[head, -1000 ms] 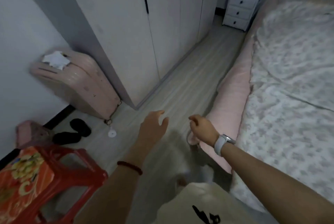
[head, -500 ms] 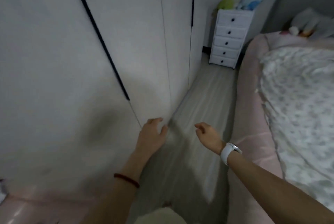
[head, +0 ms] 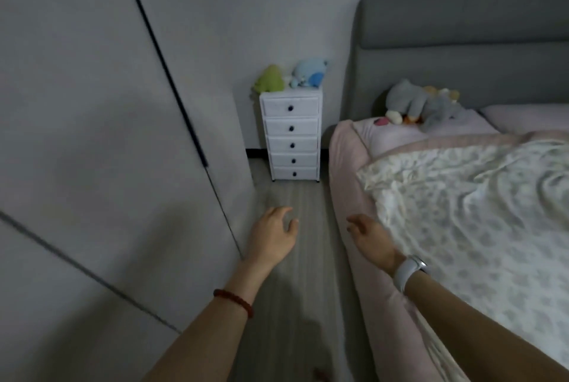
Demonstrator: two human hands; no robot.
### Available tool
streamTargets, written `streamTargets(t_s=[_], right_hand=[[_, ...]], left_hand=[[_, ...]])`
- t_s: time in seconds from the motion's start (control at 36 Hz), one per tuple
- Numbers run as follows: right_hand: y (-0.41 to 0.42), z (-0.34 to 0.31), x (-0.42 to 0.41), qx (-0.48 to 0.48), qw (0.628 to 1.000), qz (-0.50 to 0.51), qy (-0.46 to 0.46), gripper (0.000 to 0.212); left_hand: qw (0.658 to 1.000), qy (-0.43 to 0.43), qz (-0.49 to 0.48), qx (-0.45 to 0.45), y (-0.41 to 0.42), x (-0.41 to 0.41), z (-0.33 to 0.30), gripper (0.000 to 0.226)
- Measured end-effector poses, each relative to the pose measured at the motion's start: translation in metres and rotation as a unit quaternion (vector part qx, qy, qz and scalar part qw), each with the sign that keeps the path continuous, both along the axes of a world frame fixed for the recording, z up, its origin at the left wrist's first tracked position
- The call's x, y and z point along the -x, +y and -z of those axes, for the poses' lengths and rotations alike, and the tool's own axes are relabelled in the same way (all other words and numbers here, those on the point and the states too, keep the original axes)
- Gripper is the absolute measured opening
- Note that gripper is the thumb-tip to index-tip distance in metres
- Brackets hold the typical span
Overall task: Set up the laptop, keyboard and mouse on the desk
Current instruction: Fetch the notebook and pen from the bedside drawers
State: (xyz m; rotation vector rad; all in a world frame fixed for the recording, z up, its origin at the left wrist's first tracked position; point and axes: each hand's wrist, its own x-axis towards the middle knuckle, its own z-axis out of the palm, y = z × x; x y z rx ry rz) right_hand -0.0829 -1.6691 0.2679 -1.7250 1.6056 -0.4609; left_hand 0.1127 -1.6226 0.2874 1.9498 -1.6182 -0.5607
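Both arms reach forward over the floor (head: 295,289). The left hand (head: 272,238) and right hand (head: 371,238) hold nothing, fingers loosely curled and slightly spread. Beyond them, a white drawer chest (head: 291,135) stands beside the bed (head: 462,197). Laptop, keyboard and mouse are out of sight.

Both hands are hanging empty over the grey floor (head: 295,289), fingers loosely curled: the left hand (head: 272,237) nearer the wardrobe (head: 101,141), the right hand (head: 371,237) just beside the bed (head: 348,172). A white drawer chest (head: 291,135) is standing beyond them, left of the bed.
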Motion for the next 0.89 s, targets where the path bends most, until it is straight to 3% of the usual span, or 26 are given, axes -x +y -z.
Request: streamTargets(t_s=[0.25,0.47,0.61,0.69,0.78,0.89], right_hand=[[-0.222,-0.016,-0.058,-0.005,0.999,-0.039,-0.008,0.029],[-0.42,0.016,-0.115,-0.016,0.998,-0.024,-0.05,0.029],[-0.542,0.035,-0.152,-0.074,0.991,0.034,-0.103,0.03],[-0.604,0.042,-0.172,-0.122,0.979,0.073,-0.149,0.029],[-0.662,0.059,-0.196,-0.177,0.957,0.114,-0.201,0.012],[-0.731,0.084,-0.231,-0.278,0.891,0.191,-0.303,0.012]], left_hand=[[0.999,0.011,-0.029,0.01,-0.2,-0.063,-0.014,0.036],[0.999,0.007,-0.043,-0.013,-0.407,-0.127,0.018,0.036],[0.998,0.021,-0.039,-0.039,-0.533,-0.16,0.041,0.036],[0.997,0.026,-0.035,-0.065,-0.59,-0.171,0.049,0.036],[0.995,0.018,-0.028,-0.095,-0.64,-0.187,0.062,0.037],[0.993,0.009,-0.04,-0.114,-0.701,-0.215,0.081,0.037]])
